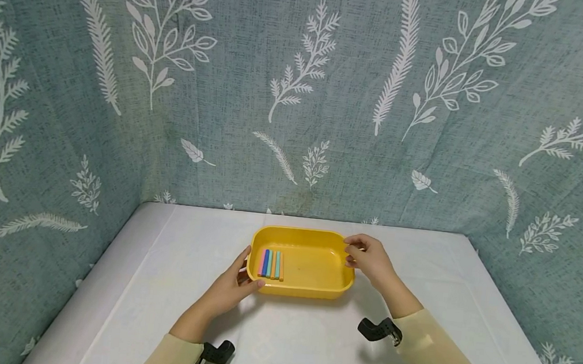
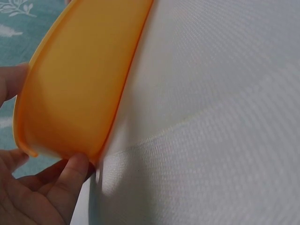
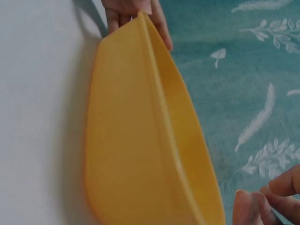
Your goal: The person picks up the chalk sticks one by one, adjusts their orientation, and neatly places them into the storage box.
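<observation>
Yellow plastic tray sits mid-table, its long axis running left to right between the hands, left hand gripping the near-left corner, right hand pinching the far-right rim, equally close, with chalk sticks inside at left, hidden from both wrist views.

A staged tabletop corner set up for recording, not a lived-in room.

A teal cloth printed with white leaves and ferns hangs across the whole upper part of the frame and folds forward down the left and right edges, closing in the scene like a booth. In the lower middle stands a table under a plain white cover. No furniture, appliances or shelves show, so whether a home, office or lab lies behind cannot be told.
</observation>
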